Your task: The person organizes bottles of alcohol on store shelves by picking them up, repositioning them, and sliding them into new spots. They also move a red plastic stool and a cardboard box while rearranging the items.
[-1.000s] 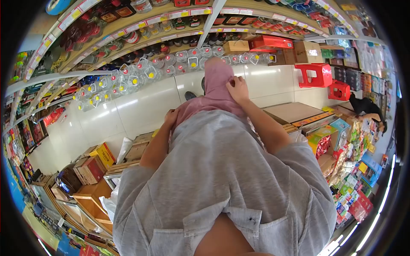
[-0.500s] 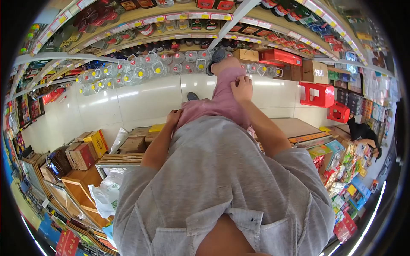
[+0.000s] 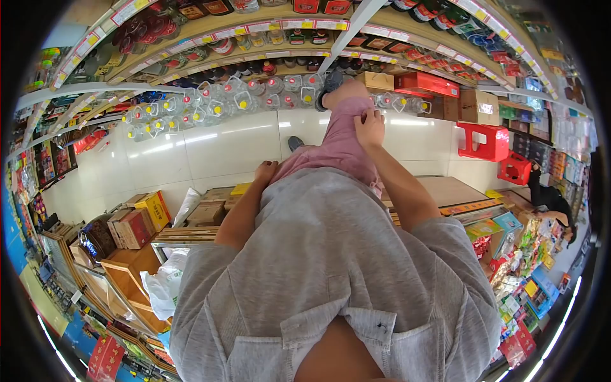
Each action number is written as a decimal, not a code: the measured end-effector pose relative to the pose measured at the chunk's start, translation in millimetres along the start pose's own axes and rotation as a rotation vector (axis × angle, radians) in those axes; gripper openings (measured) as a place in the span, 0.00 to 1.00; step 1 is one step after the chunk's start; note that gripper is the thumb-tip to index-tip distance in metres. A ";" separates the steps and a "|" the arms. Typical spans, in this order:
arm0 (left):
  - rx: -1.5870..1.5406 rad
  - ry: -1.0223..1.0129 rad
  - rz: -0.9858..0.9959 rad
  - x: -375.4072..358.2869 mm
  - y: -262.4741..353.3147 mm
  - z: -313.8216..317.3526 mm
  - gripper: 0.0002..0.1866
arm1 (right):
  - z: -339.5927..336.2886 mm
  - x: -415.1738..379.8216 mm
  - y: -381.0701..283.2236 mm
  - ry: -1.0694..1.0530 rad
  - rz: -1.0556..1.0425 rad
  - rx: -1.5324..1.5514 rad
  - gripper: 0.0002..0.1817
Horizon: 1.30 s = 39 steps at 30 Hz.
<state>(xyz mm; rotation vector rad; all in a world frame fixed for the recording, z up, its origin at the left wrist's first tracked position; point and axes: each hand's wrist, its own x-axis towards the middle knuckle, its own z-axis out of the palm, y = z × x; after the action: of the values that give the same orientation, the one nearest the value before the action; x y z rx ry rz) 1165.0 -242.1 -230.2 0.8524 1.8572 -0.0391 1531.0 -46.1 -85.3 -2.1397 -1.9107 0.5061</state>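
My right hand [image 3: 370, 129] rests on the raised knee of the pink trousers [image 3: 344, 135]. Its fingers are bent and slightly apart, touching the cloth, and no object shows in it. At the other side of my lap, my left hand [image 3: 266, 170] lies against the trouser leg near the hip. Its fingers are loosely curved and partly hidden, with nothing visible in them. A dark shoe [image 3: 332, 81] on the raised leg is by the bottles; the other shoe [image 3: 295, 143] is on the floor.
Clear plastic jugs [image 3: 216, 108] with red and yellow caps line the shelf foot. Shelves of bottles [image 3: 299, 37] rise ahead. Red stools [image 3: 484, 141] stand at right, near a person in black [image 3: 548, 198]. Cartons [image 3: 132, 228] and a white plastic bag [image 3: 163, 290] are at left.
The view has shifted slightly, so the surroundings sit a little further right. Both hands stay against the trousers, with no clear change in their hold.
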 end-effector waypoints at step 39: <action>-0.183 0.036 0.025 -11.7 12.5 11.2 0.29 | 0.1 -10.2 9.5 -0.043 0.045 0.026 0.15</action>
<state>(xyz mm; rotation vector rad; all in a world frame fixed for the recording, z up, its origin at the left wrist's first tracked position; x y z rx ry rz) 1183.4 -243.5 -221.4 0.7533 1.8510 0.1609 1538.8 -57.4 -88.1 -2.1775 -1.8711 0.5867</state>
